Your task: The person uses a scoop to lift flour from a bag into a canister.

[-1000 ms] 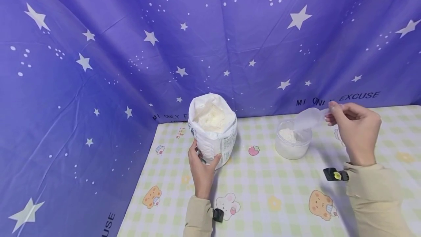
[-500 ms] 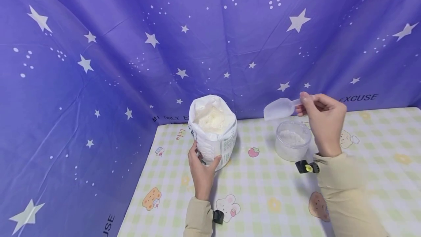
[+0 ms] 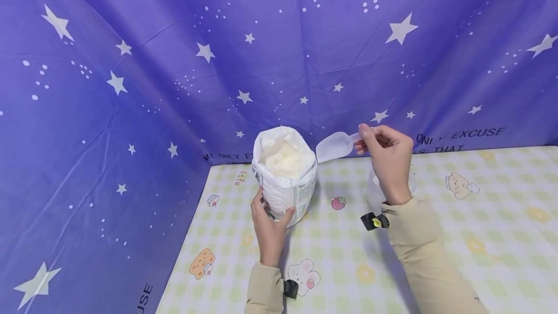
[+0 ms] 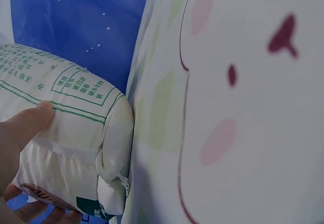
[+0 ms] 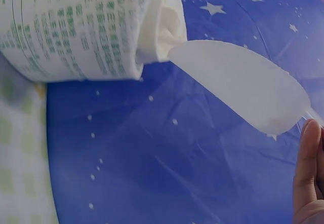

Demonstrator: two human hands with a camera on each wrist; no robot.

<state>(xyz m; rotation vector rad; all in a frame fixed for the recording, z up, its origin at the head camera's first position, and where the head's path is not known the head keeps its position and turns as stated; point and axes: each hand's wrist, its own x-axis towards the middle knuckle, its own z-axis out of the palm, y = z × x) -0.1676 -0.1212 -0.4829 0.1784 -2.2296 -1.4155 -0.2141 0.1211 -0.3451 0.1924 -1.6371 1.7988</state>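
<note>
An opened white bag of flour-like powder point(image 3: 285, 193) stands upright near the back of the table, its green print showing in both wrist views. My left hand point(image 3: 268, 229) grips its lower front, thumb on one side and fingers on the other. With my right hand point(image 3: 388, 159) I pinch the handle of a translucent plastic scoop point(image 3: 334, 147). The scoop's tip is right at the bag's rim, and in the right wrist view the scoop point(image 5: 243, 84) overlaps the opening's edge. A clear round tub point(image 3: 375, 193) with white powder is mostly hidden behind my right hand and wrist.
A green-and-white checked cloth point(image 3: 331, 241) with cartoon prints covers the table. Behind it and along the left hangs a purple-blue curtain point(image 3: 261, 62) with white stars, close to the bag. Both sleeves are beige, with a black strap at each wrist.
My right hand has carried the scoop leftward, up out of the tub and over to the bag's rim. The left hand and the bag have stayed in place.
</note>
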